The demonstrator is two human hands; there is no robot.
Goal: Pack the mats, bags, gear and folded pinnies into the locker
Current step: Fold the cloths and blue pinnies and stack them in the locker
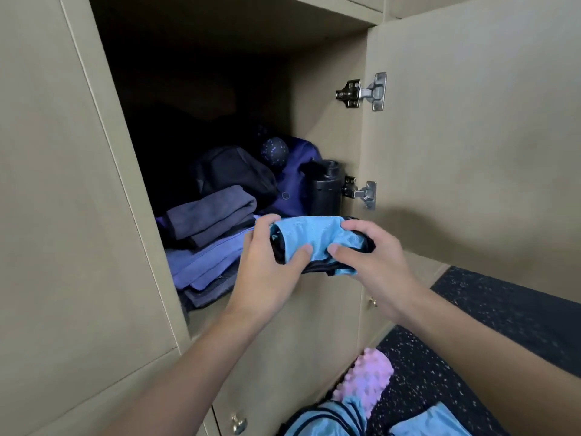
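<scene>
Hands are gripping one folded blue pinny [309, 236] at the front edge of the open locker [328, 114]: left hand [267, 269] curling round its left end, right hand [374, 265] pinching its right end. One black bottle [325, 188] is standing just behind; one pink roller [366, 380] is lying on the floor [503, 313].

Beige panels [47, 184] filled the wall. An open locker door [471, 152] hung on two metal hinges [364, 91]. Black speckled flooring [503, 309] lay below.
</scene>
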